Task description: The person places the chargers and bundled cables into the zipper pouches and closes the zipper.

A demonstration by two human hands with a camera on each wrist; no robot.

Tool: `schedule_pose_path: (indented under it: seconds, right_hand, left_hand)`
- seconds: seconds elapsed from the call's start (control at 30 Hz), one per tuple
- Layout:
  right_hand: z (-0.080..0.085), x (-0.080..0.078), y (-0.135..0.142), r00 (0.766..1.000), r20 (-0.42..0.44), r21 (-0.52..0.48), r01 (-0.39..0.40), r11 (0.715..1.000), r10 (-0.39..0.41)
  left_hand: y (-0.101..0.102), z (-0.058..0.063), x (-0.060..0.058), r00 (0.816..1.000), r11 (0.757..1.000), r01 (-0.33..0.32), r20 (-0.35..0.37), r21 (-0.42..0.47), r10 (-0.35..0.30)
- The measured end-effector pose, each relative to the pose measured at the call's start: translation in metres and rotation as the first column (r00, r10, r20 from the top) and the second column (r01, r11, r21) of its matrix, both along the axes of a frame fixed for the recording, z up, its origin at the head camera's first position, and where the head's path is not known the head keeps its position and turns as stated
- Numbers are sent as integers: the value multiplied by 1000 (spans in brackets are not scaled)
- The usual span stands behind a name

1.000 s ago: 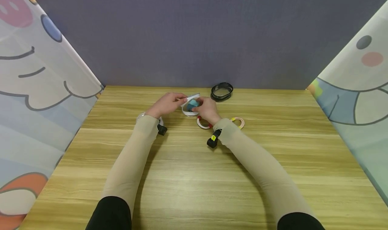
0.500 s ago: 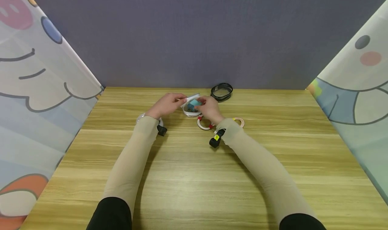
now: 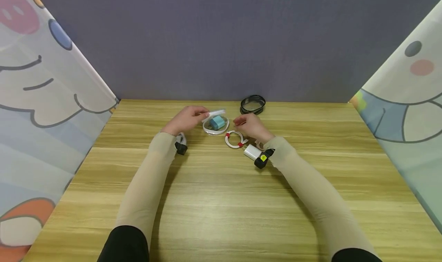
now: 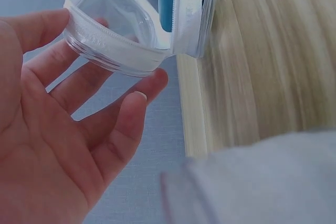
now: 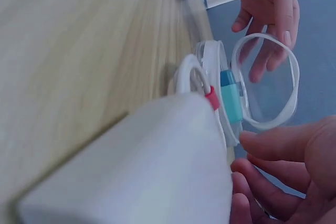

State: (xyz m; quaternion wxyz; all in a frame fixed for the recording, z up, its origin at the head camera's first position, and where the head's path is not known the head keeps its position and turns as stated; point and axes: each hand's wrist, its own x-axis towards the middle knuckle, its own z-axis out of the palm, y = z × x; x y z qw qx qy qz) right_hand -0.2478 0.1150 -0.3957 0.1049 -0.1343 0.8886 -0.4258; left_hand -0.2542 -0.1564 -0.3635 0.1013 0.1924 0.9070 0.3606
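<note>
A round clear case with a white zip [image 3: 215, 133] lies unfolded on the table, its lid [image 4: 121, 51] raised. My left hand [image 3: 185, 120] holds that lid by its rim, thumb on the near side and fingers behind. Inside the base sits a teal and dark-blue charger block [image 3: 217, 122]. Just right of the case is my right hand [image 3: 253, 126], its fingers loosely bent and holding nothing. Below it lie a coiled white cable with red ties [image 3: 231, 146] and a white charger [image 3: 253, 152], which looms large and blurred in the right wrist view.
A coiled black cable [image 3: 252, 112] lies at the back of the wooden table [image 3: 221, 200], near the grey back wall [image 3: 221, 43]. A pale coil [image 3: 258, 145] is partly hidden under my right wrist. A whitish item [image 3: 182, 139] shows beside my left wrist.
My right hand has let go of the teal charger block in the case and drawn back to the right, uncovering the white charger. The left hand keeps the lid, shifted slightly left.
</note>
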Motion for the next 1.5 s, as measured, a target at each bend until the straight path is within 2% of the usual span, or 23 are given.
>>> schedule_pose_path:
  seconds: [0.23, 0.47, 0.63, 0.8, 0.93, 1.13, 1.4, 1.5]
  right_hand:
    - [-5, 1, 6, 998, 40, 70, -44, 997, 41]
    - [-9, 3, 5, 999, 24, 84, -44, 995, 43]
    - [-6, 4, 5, 998, 64, 22, -19, 1000, 18]
    - [-3, 3, 5, 988, 155, -114, 46, 992, -28]
    - [-1, 1, 2, 969, 235, -247, 133, 960, -74]
    - [-1, -3, -9, 945, 312, -419, 232, 878, -100]
    - [0, -2, -31, 922, 362, -529, 322, 785, -135]
    - [-1, -2, -39, 919, 366, -552, 341, 761, -147]
  left_hand:
    - [-1, 1, 1, 1000, 1000, 5, -2, -4, -5]
    - [1, 1, 3, 1000, 1000, 16, 13, 11, -16]
    - [1, -1, 3, 1000, 1000, 17, 23, 12, -17]
    - [0, -4, 2, 999, 1000, 13, 33, 14, -13]
    - [-1, -5, 2, 999, 1000, 13, 39, 23, -13]
    - [1, -5, 1, 999, 1000, 14, 32, 13, -14]
    - [5, -7, 1, 999, 1000, 26, 23, 8, -27]
    - [5, -7, 2, 1000, 1000, 21, 20, 11, -21]
